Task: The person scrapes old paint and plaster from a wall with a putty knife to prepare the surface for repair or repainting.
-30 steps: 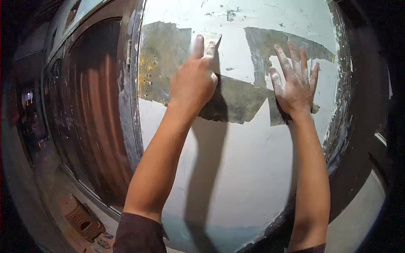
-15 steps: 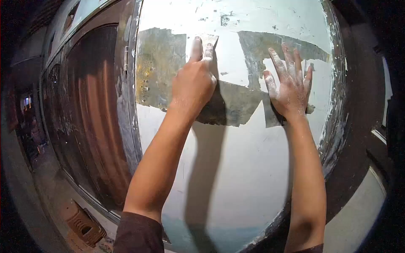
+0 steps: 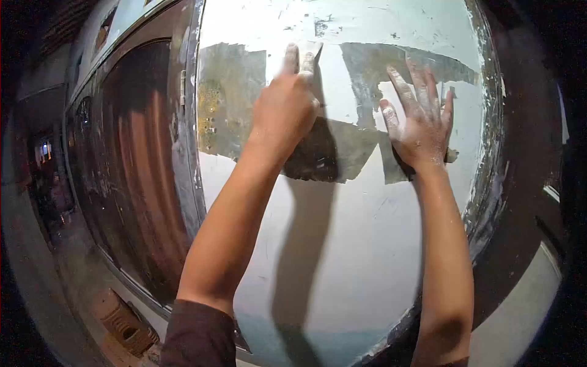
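My left hand is closed round a scraper, with two fingers stretched along its pale blade; the handle is hidden in my palm. The blade's edge is against the white panel, in the strip between two bare grey-brown patches. White paint has come off in ragged shapes around the bare patch. My right hand lies flat on the panel's right side with fingers spread, dusted with white powder and holding nothing.
A dark wooden door with a reddish-brown sheen is at the left, with a hinge on its frame. A brown slotted plastic piece, perhaps a stool, lies on the floor at lower left. A worn dark edge borders the panel's right side.
My left hand has shifted slightly up and to the right with the scraper, along the panel. My right hand stays flat in nearly the same place.
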Available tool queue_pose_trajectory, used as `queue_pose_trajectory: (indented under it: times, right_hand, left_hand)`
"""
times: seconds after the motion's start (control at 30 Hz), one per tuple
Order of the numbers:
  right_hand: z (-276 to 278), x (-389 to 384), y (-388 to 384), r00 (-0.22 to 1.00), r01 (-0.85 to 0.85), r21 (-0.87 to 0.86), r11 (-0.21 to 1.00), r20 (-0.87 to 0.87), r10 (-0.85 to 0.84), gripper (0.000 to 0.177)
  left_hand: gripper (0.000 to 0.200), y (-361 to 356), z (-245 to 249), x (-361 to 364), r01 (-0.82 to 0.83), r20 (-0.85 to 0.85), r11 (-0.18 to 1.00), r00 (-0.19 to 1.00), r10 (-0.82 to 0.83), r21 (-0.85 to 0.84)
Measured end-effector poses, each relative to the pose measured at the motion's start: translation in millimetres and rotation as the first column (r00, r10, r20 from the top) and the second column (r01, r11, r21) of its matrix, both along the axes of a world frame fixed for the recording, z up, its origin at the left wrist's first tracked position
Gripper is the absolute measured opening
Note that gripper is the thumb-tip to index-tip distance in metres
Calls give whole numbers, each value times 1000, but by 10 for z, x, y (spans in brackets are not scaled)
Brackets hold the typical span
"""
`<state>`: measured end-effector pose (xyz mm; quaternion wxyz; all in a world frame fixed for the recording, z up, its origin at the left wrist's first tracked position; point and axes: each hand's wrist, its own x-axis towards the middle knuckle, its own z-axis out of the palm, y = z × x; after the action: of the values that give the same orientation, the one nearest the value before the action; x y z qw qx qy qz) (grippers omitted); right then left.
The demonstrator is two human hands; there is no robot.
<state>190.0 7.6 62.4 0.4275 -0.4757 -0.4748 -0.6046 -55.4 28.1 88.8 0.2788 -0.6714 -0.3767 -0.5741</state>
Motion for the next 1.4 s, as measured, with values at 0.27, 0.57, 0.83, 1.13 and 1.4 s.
queue_pose_trajectory:
  times: [0.27, 0.57, 0.83, 1.13, 1.4]
  right_hand:
    - [-6, 7, -15, 1000, -6, 1, 1000, 7, 6, 56]
    - [-3, 11, -7, 1000, 7, -13, 1000, -3, -7, 57]
    - [-10, 15, 7, 1000, -10, 21, 1000, 12, 9, 56]
    - [-16, 46, 16, 999, -43, 12, 999, 9, 43, 55]
    - [-13, 34, 0, 994, -112, 6, 994, -1, 112, 54]
  left_hand:
    - [31, -54, 171, 51, 17, -7, 996, 1000, -18, -93]
    - [31, -96, 279, 163, 15, -2, 997, 1000, -15, -69]
    - [37, -27, -176, 165, 32, -3, 999, 999, -32, 7]
    - [32, -106, 175, 371, 11, 25, 998, 1000, -10, -60]
    - [27, -163, 175, 368, -31, -14, 997, 999, 30, -66]
